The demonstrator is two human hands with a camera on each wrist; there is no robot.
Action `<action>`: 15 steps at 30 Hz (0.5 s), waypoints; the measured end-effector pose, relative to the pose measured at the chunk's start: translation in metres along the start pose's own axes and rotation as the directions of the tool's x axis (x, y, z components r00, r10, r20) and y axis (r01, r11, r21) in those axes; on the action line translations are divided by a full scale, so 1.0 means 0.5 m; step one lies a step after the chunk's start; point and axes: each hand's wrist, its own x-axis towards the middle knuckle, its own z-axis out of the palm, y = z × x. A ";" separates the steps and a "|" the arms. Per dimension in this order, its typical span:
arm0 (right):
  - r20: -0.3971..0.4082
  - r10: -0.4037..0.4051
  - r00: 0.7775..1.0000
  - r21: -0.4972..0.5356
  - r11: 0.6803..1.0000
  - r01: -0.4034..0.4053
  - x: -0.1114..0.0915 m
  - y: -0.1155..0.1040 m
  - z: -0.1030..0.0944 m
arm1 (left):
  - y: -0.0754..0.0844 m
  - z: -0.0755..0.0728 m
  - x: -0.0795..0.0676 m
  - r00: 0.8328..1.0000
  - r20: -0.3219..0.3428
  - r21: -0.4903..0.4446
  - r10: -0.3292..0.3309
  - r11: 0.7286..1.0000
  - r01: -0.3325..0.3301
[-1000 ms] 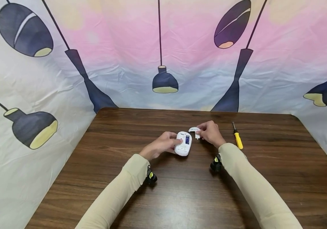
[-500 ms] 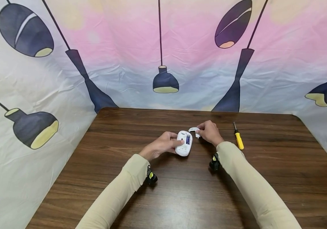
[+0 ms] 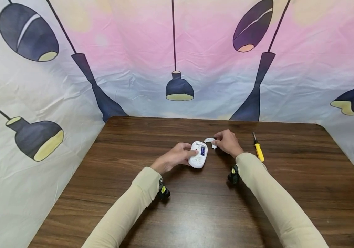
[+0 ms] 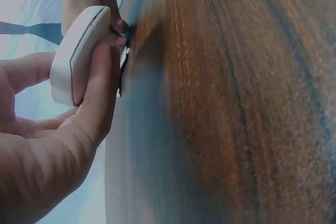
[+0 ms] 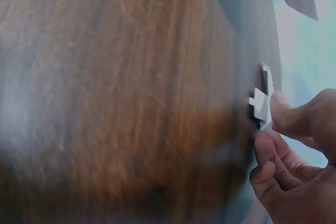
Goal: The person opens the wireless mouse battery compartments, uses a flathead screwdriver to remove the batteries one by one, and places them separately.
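A white computer mouse point(image 3: 198, 161) is tipped with its underside toward the head camera, a blue battery point(image 3: 203, 151) showing in its uncovered slot. My left hand point(image 3: 177, 157) grips the mouse from the left, thumb on the underside and fingers behind; the left wrist view has the mouse's pale side point(image 4: 79, 56) between thumb and fingers. Just right of the mouse, apart from it, my right hand point(image 3: 229, 142) pinches a curved white battery cover point(image 3: 214, 146) low over the tabletop. In the right wrist view, the cover's tab point(image 5: 260, 104) juts out past the fingertips.
A screwdriver point(image 3: 259, 151) with a yellow handle lies right of the right hand, its tip pointing to the back. The brown wooden table point(image 3: 183, 220) ends at the back against a printed cloth point(image 3: 139, 69) with lamp drawings.
Both hands keep their holds on the mouse and the battery cover. The mouse has tilted and shifted only very slightly.
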 end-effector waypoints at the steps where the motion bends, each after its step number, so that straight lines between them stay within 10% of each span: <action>1: -0.009 -0.002 1.000 0.001 1.000 0.002 -0.001 -0.001 -0.005 | 0.000 0.000 0.000 1.000 -0.002 -0.001 0.002 1.000 -0.002; 15: -0.083 -0.043 0.996 -0.060 0.997 0.038 -0.027 -0.013 -0.101 | -0.010 0.003 0.005 1.000 -0.018 -0.083 0.025 0.996 -0.026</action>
